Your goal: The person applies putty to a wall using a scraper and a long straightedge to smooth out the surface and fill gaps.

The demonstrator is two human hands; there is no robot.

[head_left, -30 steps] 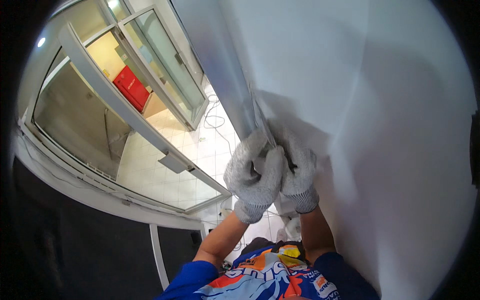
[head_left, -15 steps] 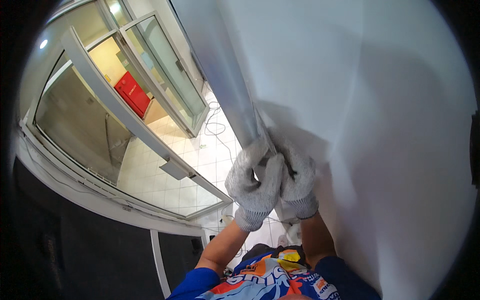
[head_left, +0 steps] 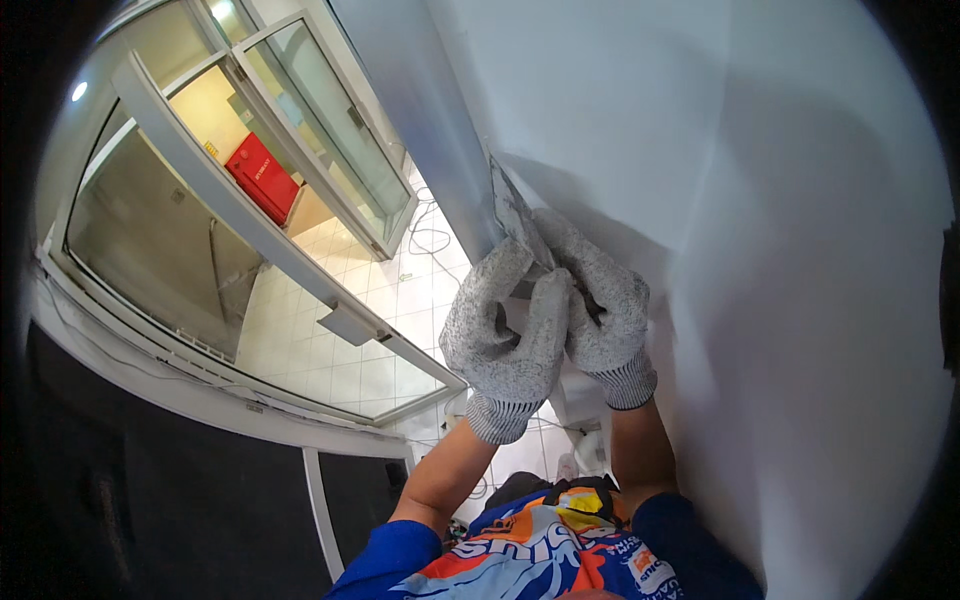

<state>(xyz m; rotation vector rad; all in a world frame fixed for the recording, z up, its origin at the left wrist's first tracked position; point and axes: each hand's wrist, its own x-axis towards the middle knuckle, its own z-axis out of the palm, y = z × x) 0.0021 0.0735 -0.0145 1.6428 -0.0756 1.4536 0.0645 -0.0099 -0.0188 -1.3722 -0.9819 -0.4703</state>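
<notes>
Both my hands wear grey knitted gloves and meet at the edge of a white wall (head_left: 640, 120). Between them is a thin, flat metal scraper blade (head_left: 512, 208), its face streaked with white. My left hand (head_left: 505, 335) pinches the blade's lower end between thumb and fingers. Along the blade's right side, my right hand (head_left: 608, 305) is closed on it too, its fingertips partly hidden. The blade lies against the wall right beside a smooth grey metal corner strip (head_left: 435, 130). Any handle is covered by the gloves.
To the left stands a glass door (head_left: 345, 325) in a grey frame, with another glass door (head_left: 330, 130) swung open behind it. A red cabinet (head_left: 262, 178) shows beyond. Cable (head_left: 430, 235) lies looped on the white tiled floor (head_left: 345, 385). Dark panels (head_left: 170, 470) fill the lower left.
Both hands have risen slightly along the wall edge. The scraper blade has turned, so more of its streaked face shows. My right hand has shifted a little rightward.
</notes>
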